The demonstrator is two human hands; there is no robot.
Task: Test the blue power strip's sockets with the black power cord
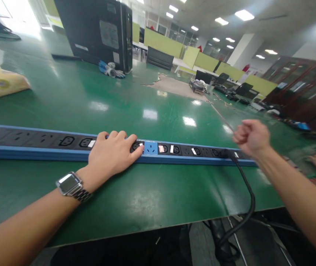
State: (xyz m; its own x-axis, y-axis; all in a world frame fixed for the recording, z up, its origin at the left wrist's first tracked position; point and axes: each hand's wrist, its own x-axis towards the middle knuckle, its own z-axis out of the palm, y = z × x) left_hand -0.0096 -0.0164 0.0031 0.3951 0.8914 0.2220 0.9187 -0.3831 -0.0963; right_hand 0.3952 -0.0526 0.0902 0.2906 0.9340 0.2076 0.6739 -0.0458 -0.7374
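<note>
Long blue power strip [36,142] lies flat across the green table [135,199], running from 9 o'clock to roughly 3 o'clock, its black sockets facing up. Left hand [110,155] rests palm-down on the strip just left of centre, fingers spread flat over the sockets, gripping nothing; fingertips end beside a blue socket module [150,147]. Wristwatch [69,183] with metal band on the left wrist. Right hand [251,136] at 3 o'clock, curled into a loose fist just above the strip's right end; cannot tell if it holds anything. Black cable [248,192] leaves the strip under that fist and drops over the table edge towards 5 o'clock. Black computer tower [97,33] stands at 11 o'clock, well apart.
</note>
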